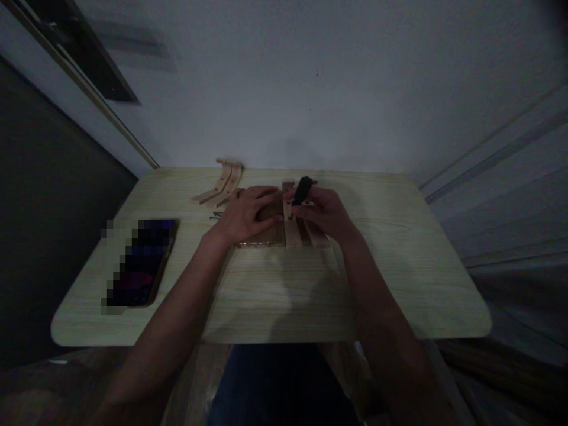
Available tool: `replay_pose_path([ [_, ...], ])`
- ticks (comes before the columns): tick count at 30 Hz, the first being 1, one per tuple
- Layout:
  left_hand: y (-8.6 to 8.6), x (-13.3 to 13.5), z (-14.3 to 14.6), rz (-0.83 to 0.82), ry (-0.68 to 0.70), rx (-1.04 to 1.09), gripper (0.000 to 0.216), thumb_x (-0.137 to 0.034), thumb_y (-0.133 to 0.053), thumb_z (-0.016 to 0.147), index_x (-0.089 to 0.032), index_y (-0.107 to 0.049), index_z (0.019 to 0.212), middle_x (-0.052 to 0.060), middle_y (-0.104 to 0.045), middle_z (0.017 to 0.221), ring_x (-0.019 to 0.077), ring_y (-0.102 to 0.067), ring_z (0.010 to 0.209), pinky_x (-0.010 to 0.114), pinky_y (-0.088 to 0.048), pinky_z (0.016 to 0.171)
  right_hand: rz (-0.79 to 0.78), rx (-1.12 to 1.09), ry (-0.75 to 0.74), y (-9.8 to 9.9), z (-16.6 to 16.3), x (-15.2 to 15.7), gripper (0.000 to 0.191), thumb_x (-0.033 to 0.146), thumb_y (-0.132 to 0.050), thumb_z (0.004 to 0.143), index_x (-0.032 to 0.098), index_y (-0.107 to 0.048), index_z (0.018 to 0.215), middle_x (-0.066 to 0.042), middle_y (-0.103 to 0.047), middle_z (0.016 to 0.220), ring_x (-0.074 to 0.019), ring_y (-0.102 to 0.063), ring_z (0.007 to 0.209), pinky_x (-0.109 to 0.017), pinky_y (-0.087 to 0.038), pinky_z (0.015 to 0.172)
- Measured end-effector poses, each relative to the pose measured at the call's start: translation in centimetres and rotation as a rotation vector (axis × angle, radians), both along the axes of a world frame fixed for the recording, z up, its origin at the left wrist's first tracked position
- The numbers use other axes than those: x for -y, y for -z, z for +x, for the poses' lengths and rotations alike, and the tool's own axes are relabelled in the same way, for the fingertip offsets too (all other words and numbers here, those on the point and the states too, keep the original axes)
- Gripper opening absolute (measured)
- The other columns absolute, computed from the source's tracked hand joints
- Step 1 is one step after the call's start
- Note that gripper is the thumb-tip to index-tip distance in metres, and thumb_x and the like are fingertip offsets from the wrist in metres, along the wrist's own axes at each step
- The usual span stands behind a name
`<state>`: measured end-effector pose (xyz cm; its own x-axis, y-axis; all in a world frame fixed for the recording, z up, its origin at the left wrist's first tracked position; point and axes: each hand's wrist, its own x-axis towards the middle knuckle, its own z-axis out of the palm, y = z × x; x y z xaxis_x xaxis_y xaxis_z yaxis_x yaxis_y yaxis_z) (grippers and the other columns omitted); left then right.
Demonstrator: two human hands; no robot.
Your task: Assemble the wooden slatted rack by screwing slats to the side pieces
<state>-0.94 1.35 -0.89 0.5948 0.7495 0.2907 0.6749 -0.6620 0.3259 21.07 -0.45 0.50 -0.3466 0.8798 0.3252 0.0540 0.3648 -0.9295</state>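
Note:
My left hand (246, 213) lies palm down with fingers spread on a brown wooden board (273, 235), its fingertips reaching toward a pale wooden strip (291, 235). In my right hand (326, 210) is a screwdriver with a short black handle (302, 190), held tilted over that strip. Its lower end points toward a small dark spot, a hole or a screw head, in the strip. A second wooden strip (317, 235) runs under my right hand, partly covered by it. Both strips lie across the right part of the board.
Behind my left hand are two curved wooden pieces (225, 183) with holes. Several thin dark screws (215, 215) lie left of my left hand. A phone (144, 263) rests on the table's left side. The light wood table (275, 302) has a wall (284, 118) behind it.

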Motion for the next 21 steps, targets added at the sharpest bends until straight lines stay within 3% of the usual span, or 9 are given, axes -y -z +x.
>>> replay_pose_path([
  [7, -0.2, 0.1, 0.1, -0.009, -0.016, -0.004, 0.054, -0.059, -0.052, 0.091, -0.028, -0.058, 0.135, 0.009, -0.056, 0.143, 0.0313, -0.052, 0.13, 0.051, -0.035, 0.104, -0.011, 0.013, -0.172, 0.0, 0.7, -0.1, 0.03, 0.047, -0.065, 0.088, 0.021, -0.074, 0.097, -0.003, -0.071, 0.09, -0.0134, -0.064, 0.082, -0.028, -0.053, 0.077],
  [11, -0.2, 0.1, 0.1, -0.008, -0.007, -0.014, 0.054, -0.06, -0.051, 0.092, -0.028, -0.058, 0.135, 0.009, -0.055, 0.144, 0.0313, -0.051, 0.13, 0.05, -0.036, 0.104, 0.002, 0.008, -0.087, 0.0, 0.4, -0.2, 0.03, 0.05, -0.07, 0.082, 0.021, -0.074, 0.087, -0.003, -0.071, 0.084, -0.0146, -0.065, 0.081, -0.03, -0.054, 0.075],
  [16, -0.3, 0.2, 0.1, -0.014, -0.015, -0.02, 0.058, -0.062, -0.05, 0.091, -0.029, -0.054, 0.14, 0.009, -0.055, 0.144, 0.0318, -0.051, 0.131, 0.051, -0.034, 0.105, -0.022, -0.03, 0.1, 0.5, 0.1, -0.4, 0.034, 0.045, -0.086, 0.062, 0.019, -0.067, 0.073, 0.001, -0.066, 0.077, -0.014, -0.062, 0.073, -0.029, -0.054, 0.068],
  [21, -0.3, 0.3, 0.0, -0.017, -0.016, -0.011, 0.059, -0.062, -0.05, 0.091, -0.031, -0.052, 0.141, 0.009, -0.055, 0.144, 0.032, -0.051, 0.13, 0.051, -0.034, 0.104, -0.032, -0.07, 0.125, 1.2, -0.2, -0.4, 0.038, 0.042, -0.088, 0.06, 0.021, -0.063, 0.08, 0.002, -0.065, 0.08, -0.0137, -0.062, 0.076, -0.03, -0.055, 0.071],
])
